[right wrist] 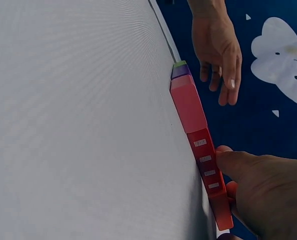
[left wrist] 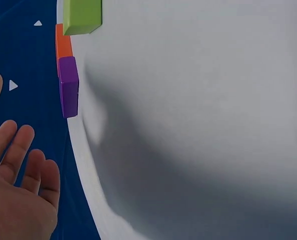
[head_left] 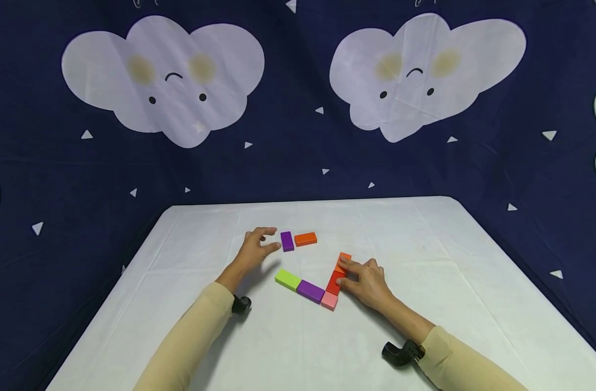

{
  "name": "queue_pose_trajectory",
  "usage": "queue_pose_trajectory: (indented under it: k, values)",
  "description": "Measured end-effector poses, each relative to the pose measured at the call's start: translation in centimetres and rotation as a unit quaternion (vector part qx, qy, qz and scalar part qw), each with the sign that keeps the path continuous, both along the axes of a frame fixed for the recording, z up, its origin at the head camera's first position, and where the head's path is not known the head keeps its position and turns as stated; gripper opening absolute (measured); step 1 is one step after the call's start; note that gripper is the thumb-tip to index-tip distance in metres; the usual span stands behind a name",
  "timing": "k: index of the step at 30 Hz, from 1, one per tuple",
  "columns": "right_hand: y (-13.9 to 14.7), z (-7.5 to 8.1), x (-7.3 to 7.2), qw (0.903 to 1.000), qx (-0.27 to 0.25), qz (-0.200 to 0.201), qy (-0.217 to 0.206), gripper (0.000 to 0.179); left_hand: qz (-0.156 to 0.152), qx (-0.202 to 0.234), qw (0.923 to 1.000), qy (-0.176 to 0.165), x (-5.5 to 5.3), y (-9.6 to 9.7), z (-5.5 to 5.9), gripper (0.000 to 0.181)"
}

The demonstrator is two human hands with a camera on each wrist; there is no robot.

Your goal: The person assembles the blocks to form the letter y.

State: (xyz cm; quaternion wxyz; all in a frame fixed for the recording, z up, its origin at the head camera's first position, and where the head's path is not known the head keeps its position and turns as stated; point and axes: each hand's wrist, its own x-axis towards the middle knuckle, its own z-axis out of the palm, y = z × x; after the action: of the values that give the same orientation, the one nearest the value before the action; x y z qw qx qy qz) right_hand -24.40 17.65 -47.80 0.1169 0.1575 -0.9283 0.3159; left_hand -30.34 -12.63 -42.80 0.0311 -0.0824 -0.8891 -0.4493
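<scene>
A row of blocks lies on the table: lime green, purple and pink. From the pink end, a red block and an orange block run away from me, set end to end. My right hand touches these two, the thumb at the red block's side and a fingertip on the orange one. My left hand holds nothing, thumb and fingers spread apart. Its fingertips are just left of a second purple block, which has another orange block beside it.
A white cloth covers the table. Behind it hangs a dark blue curtain printed with clouds and triangles. Each wrist wears a black camera mount, with the left mount close over the cloth.
</scene>
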Motion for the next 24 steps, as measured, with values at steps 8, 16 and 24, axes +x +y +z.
queue_pose_trajectory:
  k: [8,16,24]
  values:
    - [0.0,0.0,0.0,1.0,-0.003,0.001,0.001,0.048,0.005,-0.023,0.9994,-0.024,-1.4,0.7,0.2,0.058]
    - [0.1,0.1,0.1,1.0,-0.002,0.003,0.0,0.049,0.018,-0.057,0.9969,-0.051,-2.8,0.8,-0.2,0.061]
    - [0.1,0.2,0.1,1.0,0.0,-0.001,-0.005,0.049,-0.003,-0.128,0.9908,-0.044,-3.6,1.3,-0.9,0.062]
